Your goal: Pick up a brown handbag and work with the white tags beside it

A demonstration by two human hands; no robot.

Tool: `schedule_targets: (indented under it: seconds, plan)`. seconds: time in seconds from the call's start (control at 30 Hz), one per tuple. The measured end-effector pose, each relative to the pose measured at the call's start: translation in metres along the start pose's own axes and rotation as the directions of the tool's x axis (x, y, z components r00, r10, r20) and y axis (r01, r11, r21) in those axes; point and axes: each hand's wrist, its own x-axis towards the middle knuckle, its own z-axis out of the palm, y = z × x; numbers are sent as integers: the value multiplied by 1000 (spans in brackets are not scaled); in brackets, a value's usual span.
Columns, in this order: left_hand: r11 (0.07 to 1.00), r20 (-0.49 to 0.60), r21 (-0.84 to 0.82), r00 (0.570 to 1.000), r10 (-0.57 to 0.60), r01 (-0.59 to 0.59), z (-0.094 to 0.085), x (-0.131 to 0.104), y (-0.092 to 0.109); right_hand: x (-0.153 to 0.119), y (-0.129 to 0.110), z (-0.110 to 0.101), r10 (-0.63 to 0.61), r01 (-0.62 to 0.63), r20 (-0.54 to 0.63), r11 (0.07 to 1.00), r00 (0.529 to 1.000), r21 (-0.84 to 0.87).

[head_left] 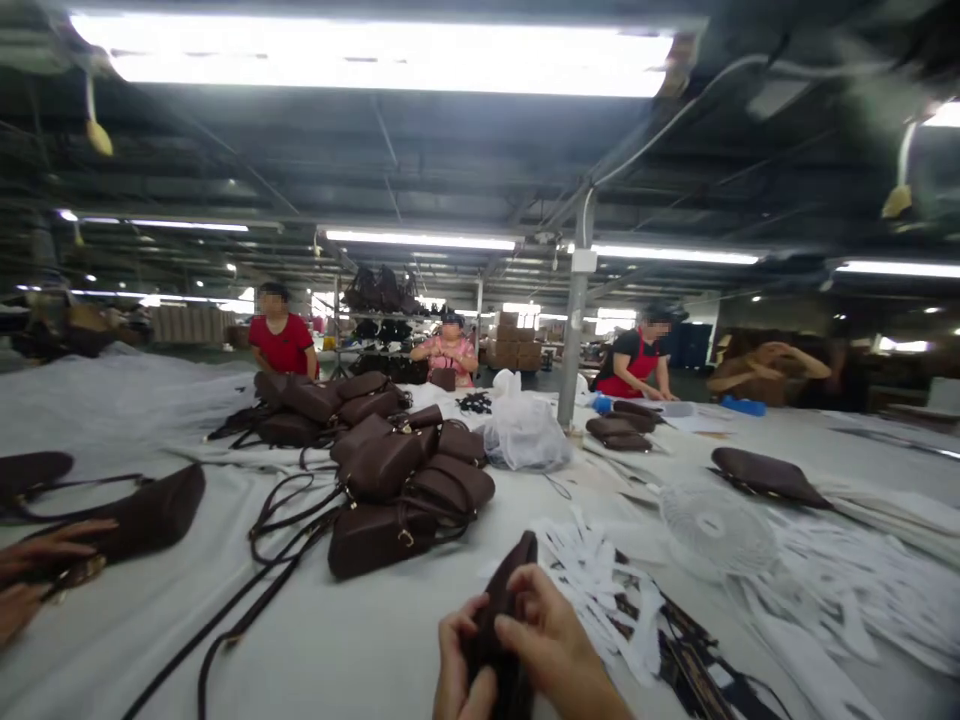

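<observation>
At the near left edge, a co-worker's hand [52,545] rests on a bag [150,515] on the bench [360,640]. Right of it lies a pile of brown bags [405,480] with a plastic sack [525,432] behind. At the near centre, the left hand [461,670] and right hand [551,650] together grip a dark pouch [502,600], with white paper tags [600,580] and a small fan [712,522] to the right.
</observation>
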Motion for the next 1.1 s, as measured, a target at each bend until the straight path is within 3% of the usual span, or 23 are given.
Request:
schedule_targets:
  seconds: [0.07,0.2,0.37,0.5,0.7,0.8,0.87,0.93,0.97,1.03,1.1]
  plan:
    - [995,45,101,999,11,-15,2,-9,12,-7,-15,0,139,-150,74,974,988,172]
    - [968,42,249,999,10,-20,8,-12,24,-8,-34,-7,161,-166,41,973,986,161]
    - [928,74,358,994,80,-101,12,-5,30,-7,-30,-31,-55,31,-94,968,994,-248]
    - [919,86,381,993,77,-104,10,-2,31,-16,-18,-43,-195,211,85,830,977,-517]
    - [904,85,409,992,95,-121,10,-3,29,-9,-15,-46,-317,429,290,631,903,-646]
    - [897,97,422,991,96,-128,10,-2,27,6,-19,-48,-339,463,318,576,885,-674]
    - [892,99,430,989,106,-139,8,-1,26,17,-23,-50,-279,394,278,659,919,-641]
    - [886,99,441,989,107,-140,7,-2,23,24,-26,-51,-100,220,247,820,964,-528]
    - [883,105,449,990,98,-135,6,-3,22,27,-28,-51,10,117,269,883,963,-454]
    - [872,135,472,988,78,-134,5,-6,18,27,-30,-49,170,-38,365,939,916,-342]
    - [850,184,500,979,84,-167,4,-10,14,24,-30,-48,213,-80,461,953,861,-292]
